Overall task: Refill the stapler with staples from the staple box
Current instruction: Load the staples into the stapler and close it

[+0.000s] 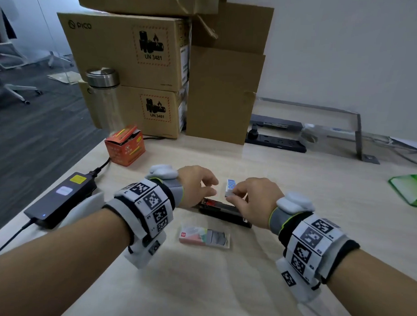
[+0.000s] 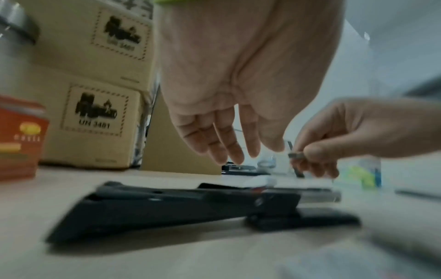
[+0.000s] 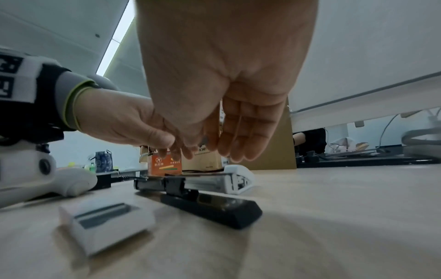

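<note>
A black stapler (image 1: 224, 211) lies opened flat on the light wooden desk (image 1: 296, 184), its metal staple channel (image 3: 205, 182) facing up. My right hand (image 1: 234, 194) hovers just above the channel and pinches a short grey staple strip (image 2: 296, 155) between thumb and forefinger. My left hand (image 1: 210, 188) hangs over the stapler's left half, fingers (image 2: 229, 147) loosely extended, holding nothing. The small staple box (image 1: 203, 235) lies open in front of the stapler, grey staples showing inside (image 3: 105, 215).
A little white box with blue dots (image 1: 230, 184) sits just behind the stapler. An orange carton (image 1: 125, 148), a power adapter (image 1: 59, 197) and a glass bottle (image 1: 103, 95) stand left. Stacked cardboard boxes (image 1: 135, 60) and a power strip (image 1: 274, 140) line the back.
</note>
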{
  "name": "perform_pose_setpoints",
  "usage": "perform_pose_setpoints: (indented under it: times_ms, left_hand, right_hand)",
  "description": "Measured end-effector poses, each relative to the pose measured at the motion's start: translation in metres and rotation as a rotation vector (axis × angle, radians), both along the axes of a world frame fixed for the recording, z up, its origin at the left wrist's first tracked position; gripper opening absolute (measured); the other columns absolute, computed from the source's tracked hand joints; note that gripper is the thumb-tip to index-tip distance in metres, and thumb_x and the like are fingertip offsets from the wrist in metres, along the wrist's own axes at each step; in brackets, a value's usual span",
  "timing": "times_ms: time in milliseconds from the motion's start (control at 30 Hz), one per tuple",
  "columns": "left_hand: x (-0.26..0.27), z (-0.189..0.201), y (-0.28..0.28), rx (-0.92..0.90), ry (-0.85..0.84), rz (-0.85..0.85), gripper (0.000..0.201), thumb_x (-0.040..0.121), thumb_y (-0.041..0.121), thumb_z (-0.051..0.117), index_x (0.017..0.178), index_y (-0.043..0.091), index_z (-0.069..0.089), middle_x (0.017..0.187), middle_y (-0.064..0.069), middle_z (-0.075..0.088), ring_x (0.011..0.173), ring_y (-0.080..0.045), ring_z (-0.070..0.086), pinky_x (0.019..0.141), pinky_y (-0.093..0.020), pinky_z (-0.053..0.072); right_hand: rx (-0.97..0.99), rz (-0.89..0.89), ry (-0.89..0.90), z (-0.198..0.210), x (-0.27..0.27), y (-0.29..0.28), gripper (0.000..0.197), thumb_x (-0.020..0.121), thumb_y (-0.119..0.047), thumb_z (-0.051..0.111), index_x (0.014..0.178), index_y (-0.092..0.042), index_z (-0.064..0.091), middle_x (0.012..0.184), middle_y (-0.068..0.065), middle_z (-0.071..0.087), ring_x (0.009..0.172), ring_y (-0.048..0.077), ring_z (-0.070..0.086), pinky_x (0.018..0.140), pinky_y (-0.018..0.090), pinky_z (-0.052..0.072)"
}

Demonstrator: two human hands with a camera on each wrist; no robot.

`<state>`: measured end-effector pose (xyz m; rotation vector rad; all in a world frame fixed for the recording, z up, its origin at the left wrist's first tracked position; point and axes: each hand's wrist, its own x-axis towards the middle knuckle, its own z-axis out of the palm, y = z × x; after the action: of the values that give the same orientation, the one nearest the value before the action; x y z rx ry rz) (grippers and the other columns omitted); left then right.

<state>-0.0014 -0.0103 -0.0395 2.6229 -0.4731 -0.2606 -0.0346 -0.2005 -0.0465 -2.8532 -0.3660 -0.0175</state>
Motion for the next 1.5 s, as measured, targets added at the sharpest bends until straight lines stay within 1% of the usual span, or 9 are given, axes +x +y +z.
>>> perform_pose_setpoints:
  times_ms: [133, 333, 500, 667, 867, 1033, 1100, 1300, 1500]
  left_hand:
    - [0.001, -0.014, 0.005, 0.362, -0.065, -0.088, 0.051, 0.081, 0.058, 0.059, 0.128, 0.040, 0.052, 0.129, 0.010, 0.055, 0.114, -0.018, 0.055, 0.095, -0.039, 0.047]
    - [-0.005, -0.017, -0.003, 0.301, -0.032, -0.121, 0.025, 0.089, 0.036, 0.060, 0.112, 0.029, 0.067, 0.110, 0.004, 0.066, 0.097, -0.019, 0.061, 0.083, -0.034, 0.049]
    - [-0.007, -0.018, -0.002, 0.276, -0.012, -0.102, 0.025, 0.089, 0.035, 0.060, 0.111, 0.028, 0.068, 0.108, 0.004, 0.066, 0.095, -0.019, 0.061, 0.078, -0.030, 0.047]
    - [-0.010, -0.019, 0.001, 0.242, -0.003, -0.098, 0.024, 0.089, 0.035, 0.061, 0.111, 0.028, 0.069, 0.107, 0.004, 0.068, 0.095, -0.019, 0.062, 0.080, -0.031, 0.050]
    - [-0.010, -0.022, 0.002, 0.220, 0.002, -0.082, 0.024, 0.089, 0.034, 0.062, 0.110, 0.029, 0.070, 0.105, 0.004, 0.070, 0.093, -0.018, 0.063, 0.076, -0.029, 0.050]
    - [-0.011, -0.025, 0.004, 0.195, -0.008, -0.067, 0.023, 0.088, 0.035, 0.063, 0.109, 0.030, 0.071, 0.105, 0.006, 0.070, 0.092, -0.016, 0.063, 0.076, -0.027, 0.049]
    - [-0.011, -0.027, 0.005, 0.188, -0.007, -0.063, 0.022, 0.088, 0.036, 0.063, 0.108, 0.031, 0.071, 0.104, 0.007, 0.070, 0.091, -0.016, 0.063, 0.075, -0.027, 0.049]
    - [-0.012, -0.026, 0.004, 0.207, -0.012, -0.055, 0.024, 0.088, 0.037, 0.062, 0.110, 0.032, 0.069, 0.108, 0.007, 0.068, 0.094, -0.016, 0.061, 0.081, -0.031, 0.051]
    - [-0.026, -0.026, 0.010, 0.190, -0.129, -0.078, 0.035, 0.087, 0.037, 0.064, 0.122, 0.031, 0.059, 0.121, 0.003, 0.058, 0.111, -0.021, 0.053, 0.092, -0.039, 0.046]
  right_hand:
    - [-0.100, -0.010, 0.043, -0.008, -0.003, 0.002, 0.034, 0.092, -0.049, 0.047, 0.098, -0.026, 0.071, 0.099, 0.001, 0.064, 0.091, 0.025, 0.060, 0.073, 0.033, 0.046]
    - [-0.137, -0.004, 0.088, -0.017, 0.003, 0.010, 0.035, 0.092, -0.050, 0.047, 0.110, -0.031, 0.070, 0.110, 0.000, 0.061, 0.099, 0.024, 0.059, 0.071, 0.029, 0.035]
    - [-0.135, 0.029, 0.073, -0.020, 0.002, 0.011, 0.034, 0.093, -0.050, 0.046, 0.108, -0.032, 0.070, 0.093, -0.005, 0.051, 0.096, 0.023, 0.057, 0.069, 0.029, 0.033]
    - [-0.159, 0.082, 0.076, -0.015, -0.001, 0.016, 0.037, 0.094, -0.049, 0.043, 0.100, -0.027, 0.072, 0.098, 0.000, 0.065, 0.090, 0.025, 0.060, 0.070, 0.033, 0.047]
    - [-0.229, 0.064, 0.142, -0.017, 0.001, 0.019, 0.032, 0.090, -0.049, 0.049, 0.091, -0.024, 0.069, 0.090, 0.001, 0.064, 0.082, 0.026, 0.059, 0.064, 0.033, 0.045]
    - [-0.140, 0.029, 0.100, -0.021, -0.006, 0.014, 0.039, 0.084, -0.050, 0.061, 0.114, -0.025, 0.062, 0.117, -0.001, 0.059, 0.111, 0.023, 0.054, 0.087, 0.034, 0.046]
    - [-0.093, 0.029, 0.046, -0.020, -0.010, 0.010, 0.027, 0.086, -0.043, 0.062, 0.106, -0.025, 0.065, 0.117, -0.003, 0.056, 0.113, 0.020, 0.051, 0.085, 0.030, 0.042]
    - [-0.111, 0.061, 0.074, -0.026, -0.014, 0.013, 0.023, 0.086, -0.037, 0.061, 0.103, -0.024, 0.070, 0.123, -0.004, 0.052, 0.113, 0.021, 0.048, 0.093, 0.034, 0.044]
    - [-0.048, 0.054, 0.006, -0.017, -0.027, 0.010, 0.017, 0.086, -0.030, 0.060, 0.096, -0.023, 0.072, 0.112, 0.001, 0.058, 0.107, 0.025, 0.052, 0.087, 0.035, 0.045]
